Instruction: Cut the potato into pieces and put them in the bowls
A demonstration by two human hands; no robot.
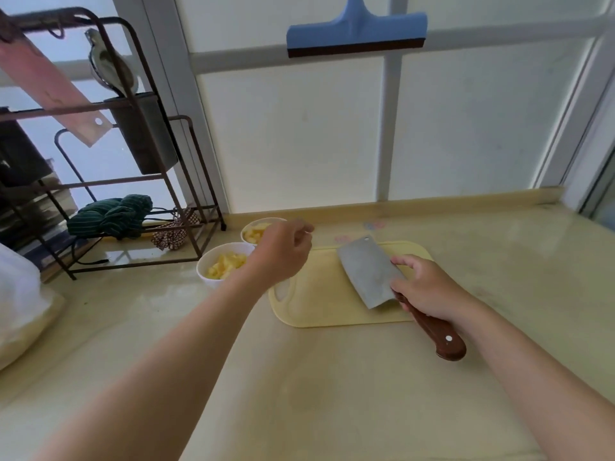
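Bare forearms [166, 361] enter from the lower edge and reach across a pale yellow countertop [332, 394]. At centre, the left hand [283, 252] is raised above two white bowls, with its fingers loosely curled and blurred; whether it holds anything cannot be told. To its right, the right hand [429, 287] grips a cleaver [366, 271] where blade meets handle, thumb on the flat of the blade and fingers curled over its back edge.

The blade lies low over a pale yellow cutting board [319, 301], tip pointing away from the camera. The brown wooden handle [436, 331] projects past the board's near edge, over the countertop.

Yellow potato pieces [226, 264] fill the near bowl [203, 280]. More lie in the far bowl [248, 227], which the left hand partly hides. Both bowls stand just left of the board, one close behind the other.

Further left, a dark metal rack [133, 265] carries a green striped cloth [113, 214], a checked cloth [169, 236], a dark container [146, 134] and a hanging pink board [50, 81]. A white bag [16, 287] lies at the left edge.

Behind the counter, a blue squeegee [356, 31] hangs against the frosted window panes [299, 134].
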